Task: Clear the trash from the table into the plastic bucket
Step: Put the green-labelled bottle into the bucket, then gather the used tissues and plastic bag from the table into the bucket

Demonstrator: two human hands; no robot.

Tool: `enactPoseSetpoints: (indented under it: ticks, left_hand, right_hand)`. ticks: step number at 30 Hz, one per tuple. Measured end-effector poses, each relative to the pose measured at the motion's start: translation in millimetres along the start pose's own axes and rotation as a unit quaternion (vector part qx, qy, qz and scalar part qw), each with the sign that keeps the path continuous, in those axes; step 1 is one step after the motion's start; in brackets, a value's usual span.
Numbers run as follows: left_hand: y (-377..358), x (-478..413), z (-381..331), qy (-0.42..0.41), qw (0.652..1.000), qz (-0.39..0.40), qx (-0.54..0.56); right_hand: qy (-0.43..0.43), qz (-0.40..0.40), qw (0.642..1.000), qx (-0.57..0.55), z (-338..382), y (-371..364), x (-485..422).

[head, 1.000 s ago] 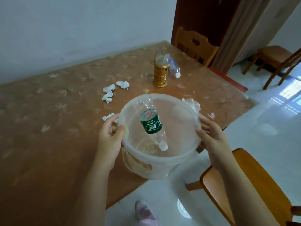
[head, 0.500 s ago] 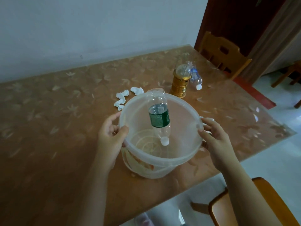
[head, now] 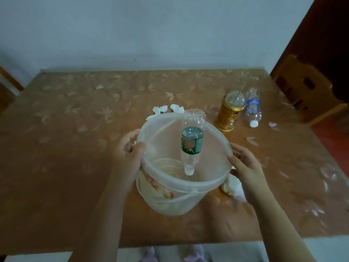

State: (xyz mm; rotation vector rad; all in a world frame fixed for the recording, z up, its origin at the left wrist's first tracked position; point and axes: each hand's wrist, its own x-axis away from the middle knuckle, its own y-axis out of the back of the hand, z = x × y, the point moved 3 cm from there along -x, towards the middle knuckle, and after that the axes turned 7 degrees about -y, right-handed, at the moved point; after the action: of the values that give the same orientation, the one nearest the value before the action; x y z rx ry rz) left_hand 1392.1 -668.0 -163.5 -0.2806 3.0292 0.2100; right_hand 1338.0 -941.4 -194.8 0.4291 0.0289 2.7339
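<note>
A translucent plastic bucket (head: 170,203) sits on the table (head: 75,148) near its front edge. Inside it an empty bottle with a green label (head: 192,143) leans cap down, its base poking over the far rim. My left hand (head: 130,154) grips the left rim, thumb inside. My right hand (head: 245,167) presses on the right wall just under the rim. Crumpled white tissues (head: 160,109) lie just behind the bucket, and another tissue wad (head: 233,187) lies under my right hand. A clear bottle with a blue label (head: 253,110) lies at the back right.
A gold lantern (head: 229,112) stands beside the blue-label bottle. A wooden chair (head: 306,91) stands at the table's right end, against a dark door. A pale wall runs along the table's far edge. Slippered feet show below the front edge.
The bucket has come from over the table's front corner to rest on the tabletop, both hands still on it. The view has swung left to face the table squarely.
</note>
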Motion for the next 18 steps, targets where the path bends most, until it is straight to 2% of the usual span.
enactPoseSetpoints:
  ticks: [9,13,18]
  left_hand:
    - [-25,25,-11,-0.047,0.994,-0.1,-0.029]
    - [-31,28,-8,-0.027,0.991,-0.128,-0.032]
    - [-39,22,-14,-0.036,0.99,-0.131,-0.044]
  right_hand:
    - [0.038,0.075,0.995,0.051,-6,26,-34]
    - [0.073,0.051,0.987,0.132,-15,49,-46]
    - [0.093,0.027,0.96,0.261,-47,76,-59]
